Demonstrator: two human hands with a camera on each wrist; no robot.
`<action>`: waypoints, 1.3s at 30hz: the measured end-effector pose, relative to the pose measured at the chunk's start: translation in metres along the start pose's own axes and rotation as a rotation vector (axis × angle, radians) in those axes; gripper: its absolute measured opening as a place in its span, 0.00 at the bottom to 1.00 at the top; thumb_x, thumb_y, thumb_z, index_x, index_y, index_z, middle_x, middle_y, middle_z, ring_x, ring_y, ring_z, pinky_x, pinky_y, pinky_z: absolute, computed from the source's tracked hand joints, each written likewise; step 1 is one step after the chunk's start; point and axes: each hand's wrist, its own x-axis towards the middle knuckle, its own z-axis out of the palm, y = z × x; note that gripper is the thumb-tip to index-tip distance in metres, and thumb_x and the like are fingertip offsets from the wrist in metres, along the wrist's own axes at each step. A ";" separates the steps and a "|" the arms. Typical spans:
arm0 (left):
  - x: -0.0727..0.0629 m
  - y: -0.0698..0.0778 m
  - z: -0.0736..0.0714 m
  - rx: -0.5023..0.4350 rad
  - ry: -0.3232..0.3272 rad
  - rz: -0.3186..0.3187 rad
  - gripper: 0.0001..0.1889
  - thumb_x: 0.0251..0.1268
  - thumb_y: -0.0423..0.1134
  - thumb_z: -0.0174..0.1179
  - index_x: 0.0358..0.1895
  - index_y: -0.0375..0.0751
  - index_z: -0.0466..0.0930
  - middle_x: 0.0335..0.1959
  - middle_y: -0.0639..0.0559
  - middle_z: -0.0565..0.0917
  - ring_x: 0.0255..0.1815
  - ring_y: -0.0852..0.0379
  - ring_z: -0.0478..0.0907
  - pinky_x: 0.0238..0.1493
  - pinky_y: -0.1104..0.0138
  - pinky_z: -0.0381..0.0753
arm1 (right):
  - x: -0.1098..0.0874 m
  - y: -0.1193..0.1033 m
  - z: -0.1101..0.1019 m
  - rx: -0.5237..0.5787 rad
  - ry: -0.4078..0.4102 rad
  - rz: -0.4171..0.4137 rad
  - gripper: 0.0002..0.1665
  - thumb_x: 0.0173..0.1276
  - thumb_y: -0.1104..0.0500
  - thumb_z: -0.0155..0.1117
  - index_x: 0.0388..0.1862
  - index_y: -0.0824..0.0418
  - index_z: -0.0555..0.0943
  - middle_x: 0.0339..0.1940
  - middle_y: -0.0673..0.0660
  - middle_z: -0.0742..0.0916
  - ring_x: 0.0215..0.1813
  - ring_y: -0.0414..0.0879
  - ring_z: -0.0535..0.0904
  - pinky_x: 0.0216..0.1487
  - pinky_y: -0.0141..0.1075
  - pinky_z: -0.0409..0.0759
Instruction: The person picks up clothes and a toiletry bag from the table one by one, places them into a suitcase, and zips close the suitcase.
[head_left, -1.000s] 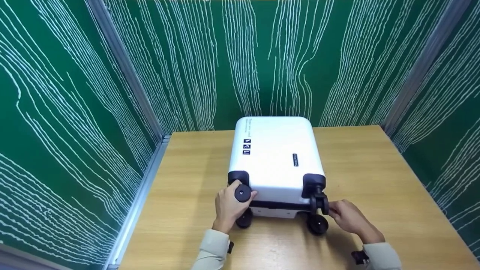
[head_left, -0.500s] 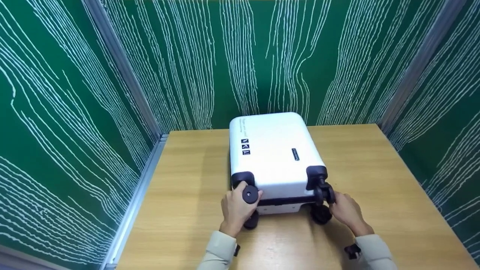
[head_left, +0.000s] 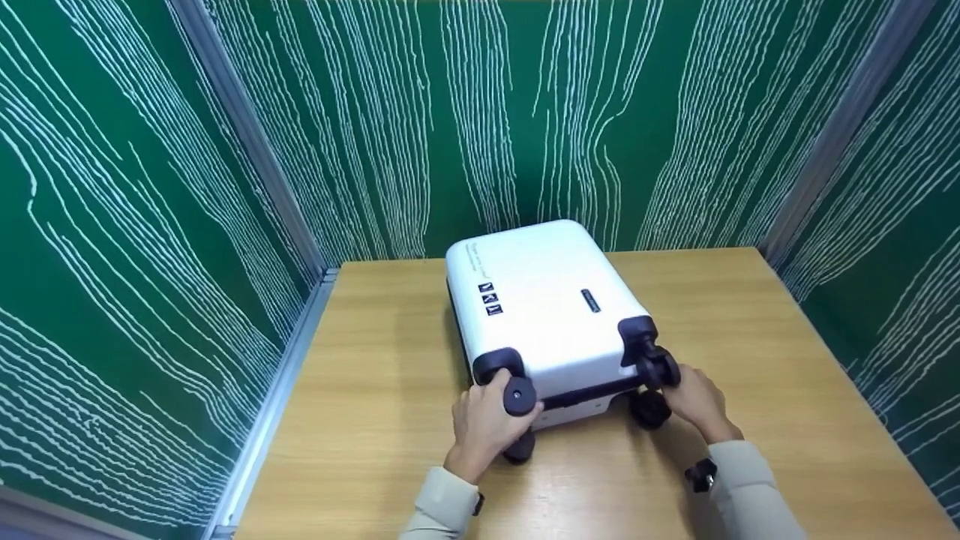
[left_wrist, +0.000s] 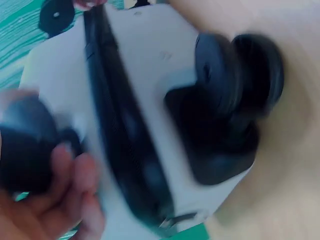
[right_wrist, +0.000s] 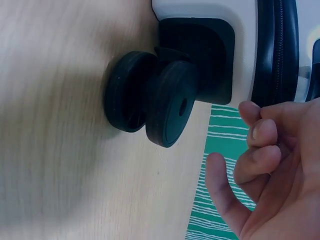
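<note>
A white hard-shell suitcase lies flat on the wooden table, its wheeled end facing me and its body slanted. My left hand grips the upper left wheel, with fingers curled about it in the left wrist view. At the opposite corner, my right hand holds the suitcase by the upper right wheel, which hides part of the fingers. Curled fingers show beside the zipper edge in the right wrist view. Below is a lower black wheel, close to the tabletop.
The wooden table extends around the suitcase on both sides. Green panels with white wavy lines enclose its back and sides, joined by metal posts. The suitcase's far end is close to the back panel.
The suitcase has turned counterclockwise: its far end has swung left and its wheeled end right. My left hand has moved right with its wheel, and my right hand has come up against the right wheel.
</note>
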 end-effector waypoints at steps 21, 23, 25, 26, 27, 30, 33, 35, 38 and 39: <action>0.013 -0.044 -0.021 0.143 0.081 0.463 0.33 0.35 0.52 0.82 0.54 0.64 0.87 0.46 0.51 0.80 0.46 0.51 0.72 0.48 0.59 0.74 | 0.007 0.006 -0.003 0.014 -0.037 -0.037 0.27 0.77 0.45 0.53 0.44 0.70 0.83 0.45 0.73 0.87 0.44 0.65 0.85 0.39 0.59 0.80; 0.019 -0.047 -0.019 0.162 0.089 0.498 0.32 0.32 0.55 0.83 0.51 0.63 0.88 0.55 0.49 0.78 0.56 0.47 0.72 0.58 0.54 0.73 | 0.007 0.006 -0.003 0.016 -0.038 -0.041 0.28 0.77 0.45 0.52 0.45 0.70 0.83 0.45 0.74 0.87 0.45 0.67 0.85 0.39 0.60 0.80; 0.025 -0.050 -0.018 0.150 0.060 0.527 0.32 0.30 0.58 0.83 0.48 0.61 0.89 0.67 0.48 0.75 0.69 0.42 0.68 0.69 0.50 0.68 | 0.007 0.006 -0.002 0.017 -0.036 -0.043 0.29 0.77 0.44 0.53 0.45 0.71 0.83 0.45 0.74 0.87 0.45 0.67 0.85 0.40 0.60 0.80; 0.028 -0.050 -0.017 0.132 0.035 0.536 0.32 0.28 0.59 0.84 0.47 0.59 0.90 0.72 0.49 0.72 0.74 0.41 0.65 0.72 0.48 0.66 | 0.007 0.006 -0.003 0.018 -0.037 -0.043 0.30 0.77 0.43 0.52 0.45 0.71 0.83 0.45 0.74 0.87 0.45 0.67 0.85 0.40 0.61 0.80; 0.031 -0.051 -0.017 0.111 0.008 0.543 0.31 0.28 0.60 0.83 0.45 0.58 0.90 0.75 0.50 0.70 0.77 0.40 0.62 0.74 0.47 0.65 | 0.007 0.006 -0.003 0.019 -0.037 -0.046 0.30 0.78 0.43 0.52 0.45 0.71 0.82 0.45 0.74 0.87 0.45 0.68 0.85 0.40 0.61 0.80; 0.039 -0.051 -0.016 0.061 -0.082 0.548 0.30 0.30 0.65 0.81 0.42 0.57 0.89 0.80 0.52 0.66 0.82 0.41 0.56 0.77 0.46 0.62 | 0.007 0.006 -0.003 0.018 -0.035 -0.039 0.30 0.78 0.43 0.52 0.45 0.70 0.83 0.43 0.72 0.87 0.43 0.65 0.85 0.40 0.59 0.80; 0.043 -0.050 -0.015 0.038 -0.129 0.551 0.33 0.29 0.73 0.78 0.40 0.58 0.88 0.81 0.54 0.64 0.84 0.42 0.54 0.77 0.44 0.60 | 0.007 0.006 -0.003 0.025 -0.032 -0.063 0.27 0.78 0.45 0.53 0.43 0.69 0.83 0.40 0.69 0.87 0.39 0.60 0.83 0.37 0.57 0.80; 0.045 -0.049 -0.014 0.033 -0.132 0.558 0.35 0.26 0.77 0.76 0.39 0.58 0.88 0.81 0.54 0.63 0.83 0.43 0.54 0.77 0.44 0.59 | 0.008 0.007 -0.003 0.029 -0.027 -0.081 0.24 0.78 0.47 0.54 0.39 0.68 0.83 0.36 0.67 0.87 0.36 0.57 0.82 0.35 0.54 0.79; 0.047 -0.049 -0.012 0.042 -0.112 0.571 0.39 0.21 0.82 0.73 0.37 0.59 0.88 0.80 0.54 0.64 0.82 0.44 0.55 0.75 0.44 0.59 | 0.008 0.007 -0.004 0.032 -0.021 -0.102 0.21 0.78 0.50 0.55 0.35 0.67 0.82 0.30 0.63 0.85 0.32 0.53 0.78 0.31 0.49 0.76; 0.048 -0.049 -0.011 0.051 -0.103 0.577 0.40 0.20 0.83 0.71 0.37 0.60 0.87 0.80 0.54 0.65 0.82 0.44 0.56 0.74 0.45 0.60 | 0.008 0.006 -0.004 0.030 -0.019 -0.100 0.21 0.78 0.50 0.55 0.34 0.66 0.82 0.29 0.61 0.84 0.31 0.52 0.77 0.30 0.47 0.75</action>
